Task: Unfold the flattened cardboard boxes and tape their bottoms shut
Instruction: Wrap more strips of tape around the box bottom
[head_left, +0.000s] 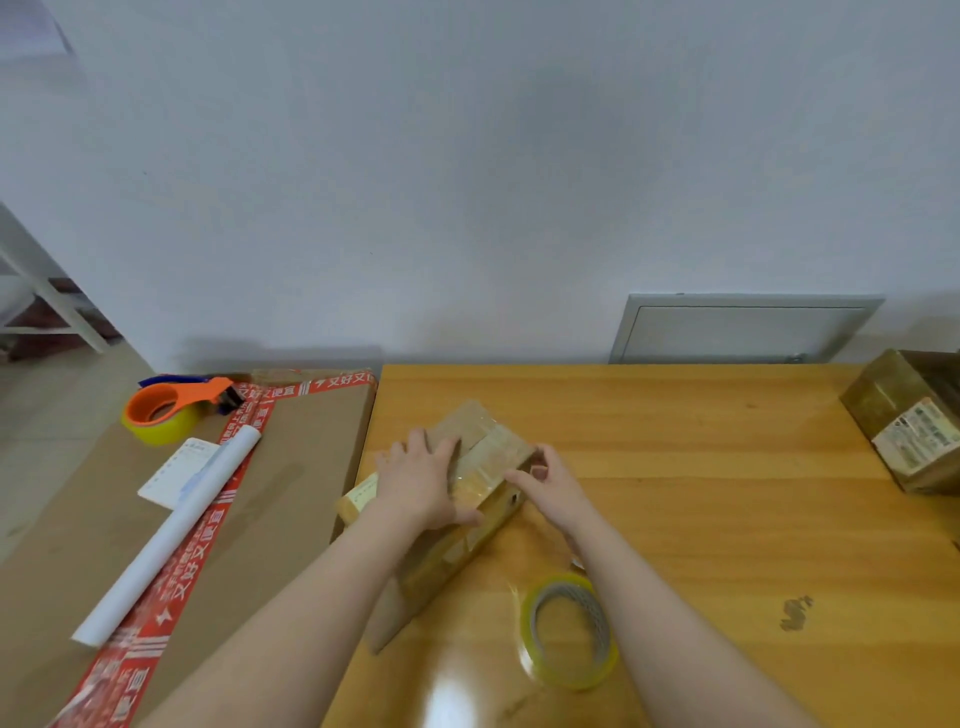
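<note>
Head view — two tape rolls (156, 418) (569, 631) — one box (485, 447) under two hands (423, 483) (553, 491)

Plain home packing corner, wooden bench (701, 467) against bare white wall (467, 182), tape rolls (569, 631), taped parcels (906, 415), tiled floor (47, 410)

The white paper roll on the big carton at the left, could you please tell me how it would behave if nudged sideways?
The white paper roll is a long cylinder lying on the flat carton, so it would probably roll readily. It looks like thin rolled sheet, so likely light and easily crushed if gripped hard.
</note>
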